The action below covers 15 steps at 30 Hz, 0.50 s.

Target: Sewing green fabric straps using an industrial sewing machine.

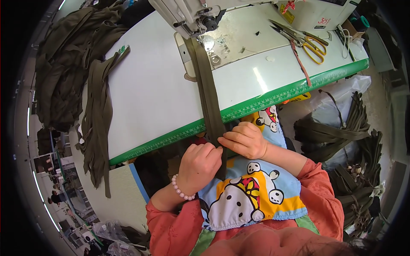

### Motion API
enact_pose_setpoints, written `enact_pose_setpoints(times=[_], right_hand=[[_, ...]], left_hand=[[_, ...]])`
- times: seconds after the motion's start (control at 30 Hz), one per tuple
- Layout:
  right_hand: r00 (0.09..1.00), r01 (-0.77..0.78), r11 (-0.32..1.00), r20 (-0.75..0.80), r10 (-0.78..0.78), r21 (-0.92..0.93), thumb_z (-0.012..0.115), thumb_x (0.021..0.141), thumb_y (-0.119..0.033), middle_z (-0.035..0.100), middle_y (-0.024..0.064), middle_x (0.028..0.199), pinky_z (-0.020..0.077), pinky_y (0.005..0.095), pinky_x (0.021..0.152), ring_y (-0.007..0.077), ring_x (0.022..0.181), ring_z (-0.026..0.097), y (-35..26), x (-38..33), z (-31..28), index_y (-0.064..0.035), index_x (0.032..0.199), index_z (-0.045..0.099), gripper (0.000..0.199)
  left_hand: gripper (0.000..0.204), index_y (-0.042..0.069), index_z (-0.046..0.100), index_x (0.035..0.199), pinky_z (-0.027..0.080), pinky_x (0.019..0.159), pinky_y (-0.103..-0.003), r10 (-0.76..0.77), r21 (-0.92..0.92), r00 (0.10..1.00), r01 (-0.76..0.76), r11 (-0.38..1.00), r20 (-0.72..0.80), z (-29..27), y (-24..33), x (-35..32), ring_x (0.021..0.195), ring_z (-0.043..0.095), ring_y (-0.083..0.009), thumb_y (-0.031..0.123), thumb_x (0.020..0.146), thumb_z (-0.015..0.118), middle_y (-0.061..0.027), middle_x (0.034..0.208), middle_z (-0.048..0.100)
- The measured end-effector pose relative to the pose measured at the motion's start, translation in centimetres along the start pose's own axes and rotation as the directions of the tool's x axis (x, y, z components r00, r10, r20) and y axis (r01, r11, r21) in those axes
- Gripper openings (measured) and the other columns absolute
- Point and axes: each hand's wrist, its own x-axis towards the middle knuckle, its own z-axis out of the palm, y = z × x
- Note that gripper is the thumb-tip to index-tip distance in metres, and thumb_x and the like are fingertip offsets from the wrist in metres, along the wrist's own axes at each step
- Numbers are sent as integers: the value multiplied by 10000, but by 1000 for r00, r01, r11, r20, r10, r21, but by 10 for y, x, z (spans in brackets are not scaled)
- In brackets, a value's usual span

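Observation:
A long dark olive fabric strip (207, 81) runs from under the head of the sewing machine (198, 21) down across the white table. It passes over the table's front edge and hangs toward my lap. My left hand (200, 164), with a pearl bracelet at its wrist, is closed on the strip just below the edge. Close to its right, my right hand (247, 141) pinches the same strip, fingers curled. The fingertips of both hands nearly meet on the fabric. What lies under my fingers is hidden.
A green measuring tape edging (256, 103) runs along the table's front. Yellow-handled scissors (314, 47) lie at the right by a reddish strip (301, 64). Dark fabric strips hang over the left side (98, 111), beside a larger fabric pile (64, 64). More bundled strips (337, 132) sit at lower right.

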Motion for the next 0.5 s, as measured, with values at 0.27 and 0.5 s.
enact_pose_setpoints(times=[0.27,0.5], right_hand=[[999,20,994,45,-25,105,609,711,-113,626,94,1025,529,332,787,245,976,617,4,18,-15,-17,960,680,276],[987,-95,963,149,59,253,582,732,-113,598,155,1082,527,374,890,336,1115,591,1,22,-28,47,1000,632,317]], left_hand=[[189,19,628,1027,498,809,-369,-170,-325,963,96,941,-207,-9,-63,60,887,626,-316,114,867,658,-108,1019,651],[433,12,540,1219,472,956,-393,96,92,956,-73,993,-278,3,-106,106,1161,542,-309,206,859,680,-114,1300,540]])
